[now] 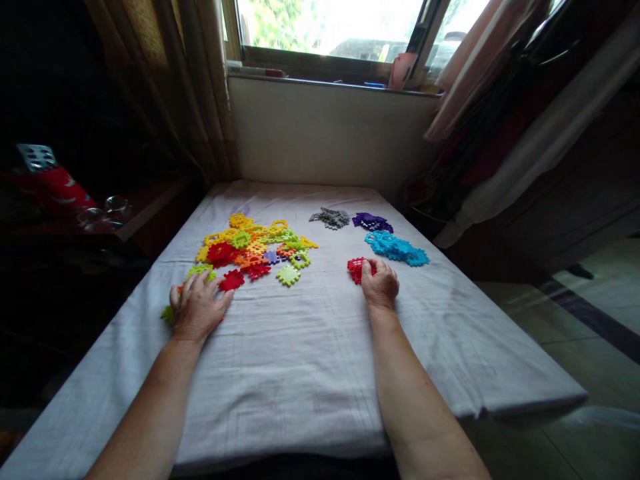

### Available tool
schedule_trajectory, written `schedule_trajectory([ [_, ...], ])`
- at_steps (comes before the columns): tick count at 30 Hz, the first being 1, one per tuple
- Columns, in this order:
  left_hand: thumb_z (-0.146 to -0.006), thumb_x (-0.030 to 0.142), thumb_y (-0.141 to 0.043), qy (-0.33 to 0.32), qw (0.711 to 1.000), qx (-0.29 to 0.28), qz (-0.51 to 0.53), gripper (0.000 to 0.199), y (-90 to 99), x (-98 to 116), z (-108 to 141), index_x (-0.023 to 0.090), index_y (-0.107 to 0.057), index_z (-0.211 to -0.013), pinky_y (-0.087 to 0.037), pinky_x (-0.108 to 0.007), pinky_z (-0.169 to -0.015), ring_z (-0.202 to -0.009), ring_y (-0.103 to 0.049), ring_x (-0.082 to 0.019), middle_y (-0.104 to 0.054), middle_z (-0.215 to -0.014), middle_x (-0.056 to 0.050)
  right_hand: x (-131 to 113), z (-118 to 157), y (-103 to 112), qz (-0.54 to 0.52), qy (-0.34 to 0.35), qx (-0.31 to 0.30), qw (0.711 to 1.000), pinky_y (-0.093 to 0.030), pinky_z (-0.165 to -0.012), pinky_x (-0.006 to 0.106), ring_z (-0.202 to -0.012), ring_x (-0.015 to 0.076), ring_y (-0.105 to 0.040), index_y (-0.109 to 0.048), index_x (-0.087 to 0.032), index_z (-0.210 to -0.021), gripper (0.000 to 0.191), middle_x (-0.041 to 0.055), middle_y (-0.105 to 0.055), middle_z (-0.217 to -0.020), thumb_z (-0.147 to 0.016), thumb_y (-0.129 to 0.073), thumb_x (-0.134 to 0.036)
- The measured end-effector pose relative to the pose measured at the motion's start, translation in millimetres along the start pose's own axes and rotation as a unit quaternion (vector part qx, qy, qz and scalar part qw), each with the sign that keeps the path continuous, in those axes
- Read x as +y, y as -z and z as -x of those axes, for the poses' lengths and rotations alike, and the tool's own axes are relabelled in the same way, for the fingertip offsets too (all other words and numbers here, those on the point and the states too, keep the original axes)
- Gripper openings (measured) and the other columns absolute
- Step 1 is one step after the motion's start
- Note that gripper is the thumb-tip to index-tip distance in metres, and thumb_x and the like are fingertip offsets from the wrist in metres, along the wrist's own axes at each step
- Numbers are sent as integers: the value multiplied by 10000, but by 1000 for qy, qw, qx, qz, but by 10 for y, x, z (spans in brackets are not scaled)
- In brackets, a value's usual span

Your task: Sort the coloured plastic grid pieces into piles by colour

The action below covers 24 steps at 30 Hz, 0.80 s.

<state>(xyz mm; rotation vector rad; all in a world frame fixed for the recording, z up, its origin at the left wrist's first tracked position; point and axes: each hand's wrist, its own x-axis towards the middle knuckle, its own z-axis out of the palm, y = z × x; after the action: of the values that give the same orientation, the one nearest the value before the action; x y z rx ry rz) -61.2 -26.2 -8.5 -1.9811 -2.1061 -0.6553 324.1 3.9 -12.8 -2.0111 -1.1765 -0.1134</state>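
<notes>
My right hand (382, 283) pinches a red toothed plastic building piece (355, 268) at its right side, low over the cloth. At the left, my left hand (197, 305) lies with fingers spread over the near-left edge of a mixed heap, partly covering green pieces (201, 269). Beside its thumb is a flat red piece (233, 280). That heap also holds yellow pieces (240, 221), orange pieces (251, 257) and a lilac piece (271, 257). A square lime piece (289, 275) lies at the heap's near right.
Beyond my right hand are separate piles of blue pieces (397, 249), purple pieces (373, 222) and grey pieces (330, 218). A white cloth (290, 373) covers the table. Past its far edge stand a wall and window; curtains hang left, clothes hang right.
</notes>
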Motion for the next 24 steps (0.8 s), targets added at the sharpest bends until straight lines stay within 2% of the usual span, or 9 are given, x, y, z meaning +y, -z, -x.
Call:
schedule_trajectory([
  [4,-834,504,-569,-19,1000,8,8,372,-42,19,1,256,-757,-1036,-252,-724,-1092,-1318,-472,-434,-606,-1373,-171,5,41,-9,6,55,25,998,-403,-825,361,-893,260,-575,-750,-168,-965,287,133,-717,-945,-900,-502,-297],
  [8,-856,430,-554,-33,999,18,32,263,-13,43,-10,277,-767,-876,-204,-738,-1101,-1301,-499,-413,-655,-1320,-130,-77,136,-43,-14,118,8,993,-415,-868,363,-909,252,-575,-749,-181,-954,265,116,-721,-947,-902,-502,-258],
  [12,-910,362,-477,-77,996,14,49,297,28,100,-18,279,-749,-822,-226,-677,-1123,-1281,-539,-359,-706,-1250,-88,-269,330,-76,-55,207,-45,976,-429,-904,357,-949,243,-598,-746,-195,-947,241,96,-731,-967,-895,-511,-200],
  [17,-896,401,-513,-103,994,-1,43,267,23,135,-7,266,-741,-935,-233,-660,-1130,-1273,-549,-350,-677,-1305,-104,-523,589,-101,-80,315,-148,934,-449,-877,329,-920,218,-621,-734,-220,-945,202,65,-743,-951,-892,-547,-164],
  [21,-891,389,-520,-88,996,-5,27,246,1,107,2,257,-727,-872,-273,-651,-1112,-1228,-579,-349,-707,-1239,-114,-588,661,-107,-76,343,-192,916,-460,-869,333,-921,221,-623,-724,-235,-938,175,56,-746,-948,-891,-572,-164],
  [24,-897,354,-505,-92,995,7,39,232,1,102,6,260,-710,-846,-278,-650,-1109,-1214,-594,-342,-730,-1190,-104,-567,652,-98,-82,334,-196,918,-471,-884,342,-932,224,-630,-726,-230,-953,189,63,-749,-965,-893,-564,-154],
])
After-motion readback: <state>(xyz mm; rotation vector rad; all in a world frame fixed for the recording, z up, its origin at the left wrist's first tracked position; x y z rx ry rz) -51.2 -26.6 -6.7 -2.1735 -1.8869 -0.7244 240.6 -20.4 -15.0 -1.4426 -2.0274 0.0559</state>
